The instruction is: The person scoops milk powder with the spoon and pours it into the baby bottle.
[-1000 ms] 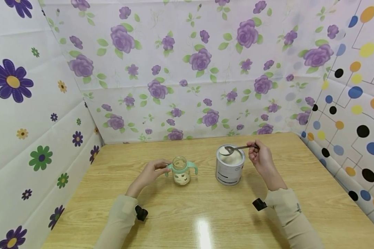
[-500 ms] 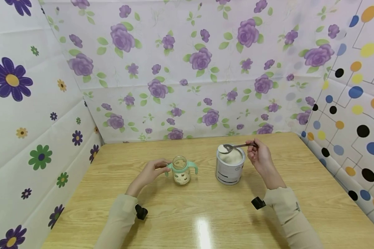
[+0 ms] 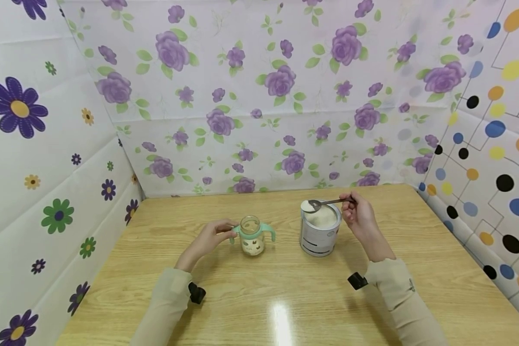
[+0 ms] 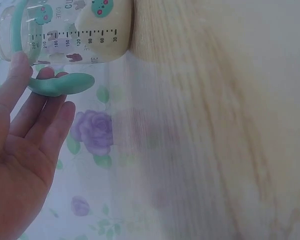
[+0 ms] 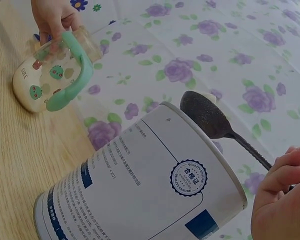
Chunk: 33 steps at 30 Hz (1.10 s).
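A: Nearest first. What is at the front of the desk (image 3: 285, 307)?

B: Two beige sleeves, a small black camera mount at each wrist. Bare wood grain, one bright glare spot between the arms.

A: Left hand (image 3: 207, 241)?

B: Resting on the desk left of the baby bottle (image 3: 252, 236). Its fingers (image 4: 50, 120) curl lightly round the bottle's mint-green side handle (image 4: 60, 84), thumb over the top. The bottle stands upright, open-mouthed, a pale layer in its bottom; graduation marks and small animal prints show in the left wrist view.

A: Right hand (image 3: 360, 220)?

B: Just right of the milk powder tin (image 3: 319, 235). Its fingers (image 5: 280, 175) pinch the end of a metal spoon (image 3: 317, 205), handle roughly level. The bowl sits over the tin's open mouth, at its far-left rim, heaped with white powder.

A: The tin itself?

B: Silver, upright, near the bottle but apart from it, filled close to the brim with white powder. A round blue seal on its label shows in the right wrist view.

A: Farther back?

B: Wall coverings: purple roses behind, mixed flowers left, coloured dots right.
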### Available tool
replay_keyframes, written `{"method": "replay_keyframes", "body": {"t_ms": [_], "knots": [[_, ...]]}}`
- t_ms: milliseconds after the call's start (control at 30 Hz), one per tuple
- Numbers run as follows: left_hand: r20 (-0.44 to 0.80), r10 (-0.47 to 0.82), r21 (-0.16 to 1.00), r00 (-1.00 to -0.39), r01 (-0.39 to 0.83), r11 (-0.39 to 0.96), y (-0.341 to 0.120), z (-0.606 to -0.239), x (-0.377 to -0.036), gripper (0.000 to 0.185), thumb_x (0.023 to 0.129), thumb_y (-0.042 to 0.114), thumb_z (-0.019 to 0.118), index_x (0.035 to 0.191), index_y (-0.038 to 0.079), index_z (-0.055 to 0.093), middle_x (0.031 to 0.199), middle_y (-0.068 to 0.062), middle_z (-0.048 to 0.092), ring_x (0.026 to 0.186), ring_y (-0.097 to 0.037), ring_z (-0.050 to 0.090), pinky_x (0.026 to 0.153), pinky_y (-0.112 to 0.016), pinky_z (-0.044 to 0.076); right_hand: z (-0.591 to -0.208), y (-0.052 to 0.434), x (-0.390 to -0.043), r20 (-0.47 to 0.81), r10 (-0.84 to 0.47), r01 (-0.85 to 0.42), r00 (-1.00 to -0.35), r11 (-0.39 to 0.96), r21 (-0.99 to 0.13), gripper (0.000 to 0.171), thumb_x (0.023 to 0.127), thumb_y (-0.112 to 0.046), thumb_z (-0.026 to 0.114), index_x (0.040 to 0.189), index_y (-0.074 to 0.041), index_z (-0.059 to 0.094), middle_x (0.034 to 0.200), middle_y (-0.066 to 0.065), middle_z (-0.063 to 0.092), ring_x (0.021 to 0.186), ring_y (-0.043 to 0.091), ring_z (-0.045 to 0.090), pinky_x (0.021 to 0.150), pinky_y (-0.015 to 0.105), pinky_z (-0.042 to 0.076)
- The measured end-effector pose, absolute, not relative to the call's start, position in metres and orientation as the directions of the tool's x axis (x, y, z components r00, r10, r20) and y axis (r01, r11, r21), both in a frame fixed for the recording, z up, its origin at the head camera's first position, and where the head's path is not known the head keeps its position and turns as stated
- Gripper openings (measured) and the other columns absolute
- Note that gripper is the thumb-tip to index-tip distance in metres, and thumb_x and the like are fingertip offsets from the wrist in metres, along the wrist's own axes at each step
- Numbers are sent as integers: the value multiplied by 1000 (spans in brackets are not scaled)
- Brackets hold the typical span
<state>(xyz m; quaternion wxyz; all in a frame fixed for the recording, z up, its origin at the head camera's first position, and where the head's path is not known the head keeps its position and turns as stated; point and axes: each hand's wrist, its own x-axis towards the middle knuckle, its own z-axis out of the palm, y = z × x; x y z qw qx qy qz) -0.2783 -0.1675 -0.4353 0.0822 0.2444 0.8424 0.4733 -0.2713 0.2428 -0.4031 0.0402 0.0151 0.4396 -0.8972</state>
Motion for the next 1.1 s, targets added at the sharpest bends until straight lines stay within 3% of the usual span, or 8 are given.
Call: {"method": "replay_keyframes", "body": {"t_ms": [300,567,800,1100], "knots": [[103,470,825,-877,339,452,-171,-461,-296,31,96,15,60,127,8,62,119,-18,66,114,-35,62,96,-50,51,-401,238,-273,-64,-81,99,-995,-597,-796,56,108,-26,21,77,-8,64,53,-3,54,37,4,45,35,14,26],[122,482,832,-868,354,427,-173,-462,-296,31,94,23,62,124,13,65,117,-13,68,111,-30,64,94,-46,53,-400,234,-274,-71,-86,108,-994,-599,-793,55,108,-26,21,79,-9,64,53,-3,54,38,4,45,34,13,28],[115,475,830,-872,347,437,-172,-461,-298,31,95,18,62,125,9,64,120,-15,67,113,-33,63,96,-48,52,-396,231,-274,-49,-86,92,-995,-612,-786,54,108,-25,22,79,-8,63,53,-3,54,37,5,43,36,15,24],[91,494,829,-865,341,444,-167,-432,-277,31,95,9,60,125,2,62,119,-21,66,114,-37,62,96,-49,52,-395,228,-275,-38,-87,84,-995,-622,-779,52,108,-25,22,81,-7,62,54,-2,53,38,5,41,36,14,25]]}}
